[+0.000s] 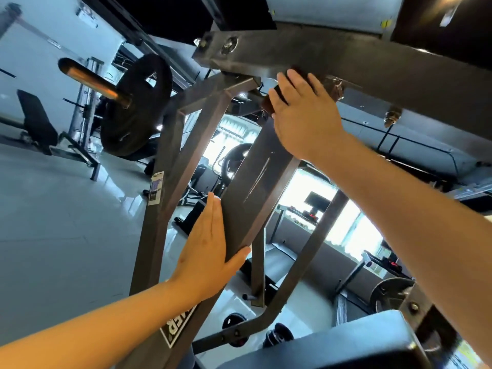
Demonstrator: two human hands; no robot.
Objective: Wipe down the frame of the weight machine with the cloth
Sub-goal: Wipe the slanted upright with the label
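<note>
Upper left: a weight plate (135, 105), well apart from the work. Lower centre: left hand (210, 251) laid flat against the slanted frame bar (255, 187), fingers straight, holding nothing. Upper centre: right hand (306, 113) spread over the dark cloth (277, 97), pressing it to the joint beneath the upper beam (372, 65). Hands well apart. Best done, probably, by keeping pressure even, drawing the cloth down the bar, avoiding the bolt (391, 117) at right.

The dark cloth (275, 98) is bunched against the top of a slanted beam of the scuffed grey steel frame (253, 193), just under its crossbeam.
</note>
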